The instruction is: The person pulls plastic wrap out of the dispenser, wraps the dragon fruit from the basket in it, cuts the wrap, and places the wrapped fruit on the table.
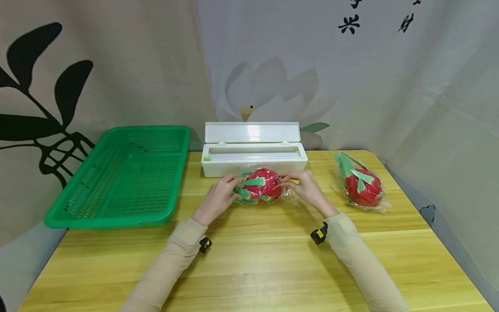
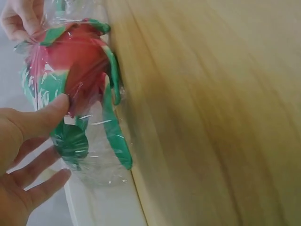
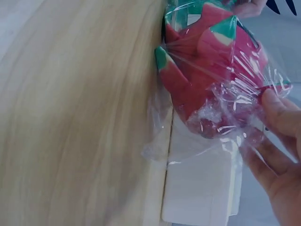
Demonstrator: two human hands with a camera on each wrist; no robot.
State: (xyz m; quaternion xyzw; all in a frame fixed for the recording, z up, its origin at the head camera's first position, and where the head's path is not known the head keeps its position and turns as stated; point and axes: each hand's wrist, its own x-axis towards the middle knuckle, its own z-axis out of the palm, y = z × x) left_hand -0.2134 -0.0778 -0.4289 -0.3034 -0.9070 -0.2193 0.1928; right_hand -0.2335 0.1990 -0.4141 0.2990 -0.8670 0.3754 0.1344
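A red dragon fruit (image 1: pixel 263 184) with green scale tips lies on its side near the middle of the table, wrapped in clear plastic wrap (image 3: pixel 218 110). My left hand (image 1: pixel 222 195) holds its leafy left end; in the left wrist view the thumb (image 2: pixel 56 108) presses on the wrapped fruit and the other fingers sit behind the green tips. At the opposite end, my right hand (image 1: pixel 306 188) pinches the plastic wrap between thumb and fingers. Loose, crumpled film hangs off that end in the right wrist view.
Right behind the fruit stands a white plastic-wrap dispenser box (image 1: pixel 255 167) with its lid raised. A green perforated basket (image 1: pixel 175 190) occupies the table's left side. Another wrapped dragon fruit (image 1: pixel 364 188) lies on the right. A curtain (image 1: pixel 156 65) hangs behind the wooden table (image 1: pixel 253 268).
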